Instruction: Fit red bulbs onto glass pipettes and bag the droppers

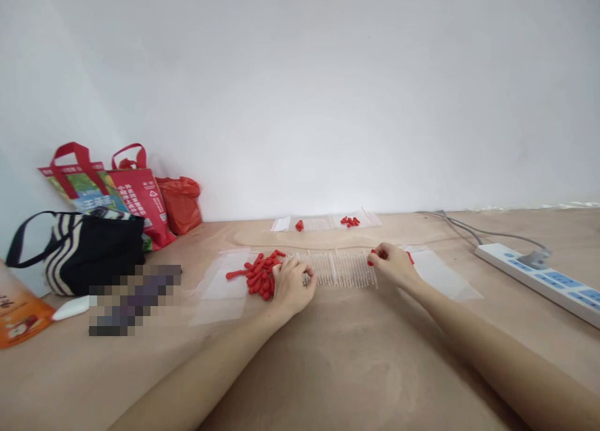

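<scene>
A pile of small red pieces (260, 275), each with a rounded head and a narrow neck, lies left of centre. Next to it runs a row of thin, clear-whitish sticks (340, 272) lying side by side. My left hand (294, 286) rests between the pile and the left end of the row, fingers curled in a pinch; what they hold, if anything, is hidden. At the right end of the row, my right hand (394, 266) pinches a small red piece (372, 257) between thumb and fingertips. More red shows behind that hand, mostly covered.
Clear plastic bags with white sheets (222, 284) lie left and right (443, 272) of the row. Farther back is a similar bag (323, 223) with red pieces. A power strip (544, 275) sits right. Left are shopping bags (145, 200), a black bag (100, 250) and a pixelated object (135, 300).
</scene>
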A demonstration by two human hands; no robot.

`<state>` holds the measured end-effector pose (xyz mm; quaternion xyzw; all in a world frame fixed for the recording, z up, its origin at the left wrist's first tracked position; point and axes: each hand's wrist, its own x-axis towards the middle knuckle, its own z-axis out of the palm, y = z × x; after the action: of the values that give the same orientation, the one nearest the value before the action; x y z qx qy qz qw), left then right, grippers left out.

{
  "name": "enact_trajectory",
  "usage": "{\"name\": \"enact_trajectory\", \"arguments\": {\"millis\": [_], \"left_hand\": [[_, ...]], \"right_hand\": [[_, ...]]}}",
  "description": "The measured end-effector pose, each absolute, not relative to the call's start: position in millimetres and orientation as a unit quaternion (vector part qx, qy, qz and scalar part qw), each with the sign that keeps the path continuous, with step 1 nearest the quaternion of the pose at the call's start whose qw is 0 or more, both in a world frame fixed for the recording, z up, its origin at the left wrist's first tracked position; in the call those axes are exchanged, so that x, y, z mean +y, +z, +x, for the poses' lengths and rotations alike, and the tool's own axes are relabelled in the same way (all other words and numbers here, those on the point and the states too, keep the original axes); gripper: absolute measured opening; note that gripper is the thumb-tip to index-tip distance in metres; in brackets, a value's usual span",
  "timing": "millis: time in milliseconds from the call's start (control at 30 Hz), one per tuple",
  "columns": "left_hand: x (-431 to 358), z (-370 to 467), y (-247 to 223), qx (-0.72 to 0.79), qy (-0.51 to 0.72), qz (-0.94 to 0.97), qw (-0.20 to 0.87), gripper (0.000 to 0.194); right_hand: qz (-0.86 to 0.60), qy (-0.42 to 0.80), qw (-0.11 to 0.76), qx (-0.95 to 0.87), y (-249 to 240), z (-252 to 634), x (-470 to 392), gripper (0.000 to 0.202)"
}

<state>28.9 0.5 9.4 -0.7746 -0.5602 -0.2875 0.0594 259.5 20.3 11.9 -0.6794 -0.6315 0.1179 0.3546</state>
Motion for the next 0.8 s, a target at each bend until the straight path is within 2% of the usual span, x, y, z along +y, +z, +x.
{"name": "enact_trajectory", "arguments": {"millis": [133, 233, 433, 600, 800], "left_hand": [[22.9, 50.8, 17.3, -0.604, -0.233, -0.761, 0.045, 0.013], [34.6, 68.5, 19.1, -0.622, -0.184, -0.76, 0.041, 0.02], [48.4, 88.2, 19.0, -0.658, -0.131, -0.741, 0.036, 0.031], [53.9, 96.3, 21.3, -0.672, -0.108, -0.732, 0.026, 0.026], [51.3, 102.0, 30.9, -0.665, -0.107, -0.739, 0.017, 0.016]], "right_hand": [[-0.607, -0.071, 0.365, -0.702, -9.5, 235.0, 4.2, 0.011], [-0.523, -0.136, 0.38, -0.751, -18.9, 232.3, -3.0, 0.012], [-0.453, -0.117, 0.394, -0.791, -23.4, 237.5, -4.9, 0.015], [-0.464, -0.061, 0.419, -0.778, -24.6, 234.9, -4.8, 0.004], [-0.453, -0.009, 0.427, -0.782, -26.1, 238.4, -0.6, 0.01]]}}
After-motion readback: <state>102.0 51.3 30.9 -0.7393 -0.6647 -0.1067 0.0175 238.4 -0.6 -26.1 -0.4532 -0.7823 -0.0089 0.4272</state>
